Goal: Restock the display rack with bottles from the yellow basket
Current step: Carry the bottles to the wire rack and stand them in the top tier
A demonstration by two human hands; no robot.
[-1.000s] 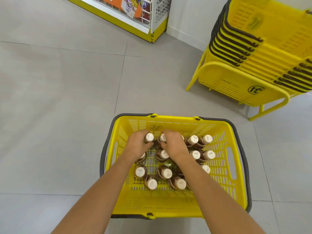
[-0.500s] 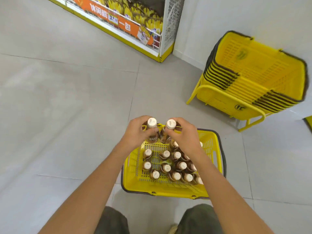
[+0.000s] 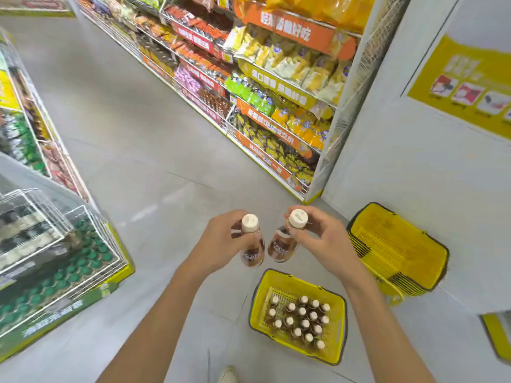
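head: l grip point(image 3: 221, 241), r grip point(image 3: 318, 239) each clasp bottle point(image 3: 251, 254).

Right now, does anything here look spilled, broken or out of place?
Nothing stands out. The left hand holds a first bottle, the right hand a second bottle, tilted a little; both are capped. The basket bottles stand upright in the yellow basket, caps on, and the floor shows no spill.

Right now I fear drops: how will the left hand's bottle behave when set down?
The bottle looks full of brown liquid, so probably heavy for its size. Tall and narrow, it may tip if nudged, then roll. Its smooth body could slip in the left hand.
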